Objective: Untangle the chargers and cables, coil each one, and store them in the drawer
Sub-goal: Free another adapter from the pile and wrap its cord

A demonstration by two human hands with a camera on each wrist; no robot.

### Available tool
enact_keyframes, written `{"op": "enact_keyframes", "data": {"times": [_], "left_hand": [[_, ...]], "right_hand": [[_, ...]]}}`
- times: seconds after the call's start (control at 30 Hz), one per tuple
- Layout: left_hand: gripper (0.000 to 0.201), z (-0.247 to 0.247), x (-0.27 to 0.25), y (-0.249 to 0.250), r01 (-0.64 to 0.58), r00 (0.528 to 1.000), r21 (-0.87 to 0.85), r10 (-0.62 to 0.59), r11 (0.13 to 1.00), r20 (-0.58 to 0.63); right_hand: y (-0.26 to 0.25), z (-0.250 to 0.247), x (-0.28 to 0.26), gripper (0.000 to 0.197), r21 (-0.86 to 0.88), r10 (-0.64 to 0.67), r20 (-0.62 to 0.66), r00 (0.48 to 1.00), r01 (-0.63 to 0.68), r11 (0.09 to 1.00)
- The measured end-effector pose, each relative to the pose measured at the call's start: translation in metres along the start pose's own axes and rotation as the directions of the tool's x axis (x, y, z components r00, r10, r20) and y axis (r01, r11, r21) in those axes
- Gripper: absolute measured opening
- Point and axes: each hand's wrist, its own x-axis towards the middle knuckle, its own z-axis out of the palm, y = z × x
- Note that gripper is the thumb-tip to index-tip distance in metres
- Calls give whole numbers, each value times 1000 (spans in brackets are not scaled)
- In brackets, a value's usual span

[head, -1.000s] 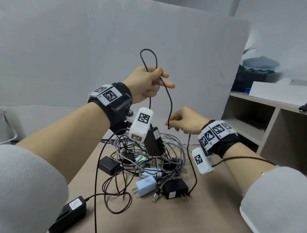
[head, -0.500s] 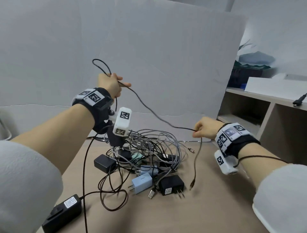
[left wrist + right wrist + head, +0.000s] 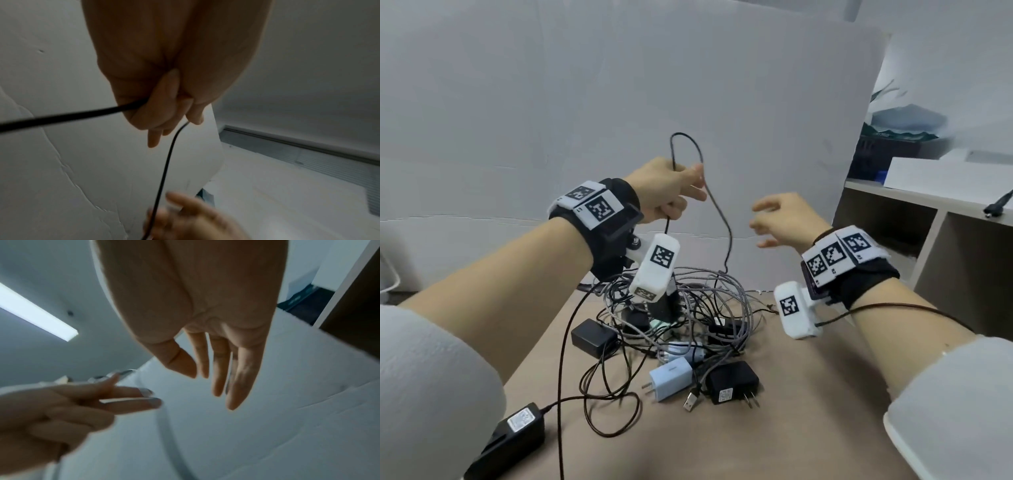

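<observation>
My left hand is raised above the table and grips a thin black cable, with a loop standing above the fist. In the left wrist view the cable leaves the curled fingers and hangs down. My right hand hovers just right of the hanging cable with fingers spread, holding nothing; the right wrist view shows its straight fingers. Below lies the tangle of grey and black cables with a light blue charger, a black plug charger and a black adapter.
A long black power brick lies at the near left edge of the brown table. A white board stands behind. An open shelf unit is at the right, with a cable plug on top.
My left hand swung back from the left toward the centre with the cable looped above it. My right hand let go of the cable, opened and rose toward the left hand.
</observation>
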Motion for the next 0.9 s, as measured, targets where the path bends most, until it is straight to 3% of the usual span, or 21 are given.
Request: {"op": "enact_keyframes", "data": {"times": [0.1,0.2,0.27,0.37,0.5,0.73,0.8,0.9], "left_hand": [[46,9,-10,3,13,999,84,-18,996,50],[43,9,-19,-3,27,983,293,-78,956,164],[39,7,-24,-12,20,957,442,-145,897,250],[29,3,-29,-24,-14,922,528,-194,849,337],[24,-15,-26,-34,-23,939,462,-140,887,314],[14,-34,-34,-58,-156,952,292,65,944,301],[10,-32,-39,-66,-209,951,347,106,914,292],[29,-23,-47,-84,-187,934,421,27,888,357]], "right_hand": [[-34,16,-19,41,191,-144,33,989,135,972],[-49,26,-29,70,45,-310,-36,950,311,949],[-52,34,-35,76,-85,-417,45,908,419,904],[-48,50,-37,48,-269,-440,234,867,492,828],[-41,55,-29,13,-387,-484,221,847,532,754],[-48,62,-29,14,-191,-597,220,771,634,749],[-54,62,-29,12,-135,-599,138,789,614,777],[-60,60,-29,14,-30,-550,63,833,552,833]]}}
